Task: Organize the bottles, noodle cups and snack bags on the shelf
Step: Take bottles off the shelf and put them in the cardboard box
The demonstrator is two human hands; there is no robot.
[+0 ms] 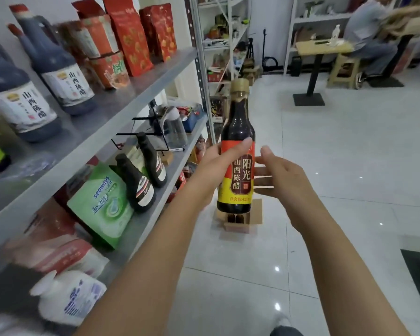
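The left hand [214,163] is being clamped round a dark glass vinegar bottle with a gold cap and a red-and-yellow label [238,124], held upright just right of the grey metal shelf rack [136,80]. The right hand [284,180] is being held open, straight fingers at the bottle's side. Ideally the base is being steadied and the label turned outward. 阳光 and 山西陈醋 are being displayed; on the rack, "seaways" on a green pouch [102,204] and 山西陈醋 on large dark jugs [58,76].

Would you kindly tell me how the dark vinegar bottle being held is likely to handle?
Filled with dark liquid to the neck, the vinegar bottle is probably heavy for its size. It looks like glossy glass: likely rigid, slippery, breakable. Tall and narrow, it may tip easily once stood.
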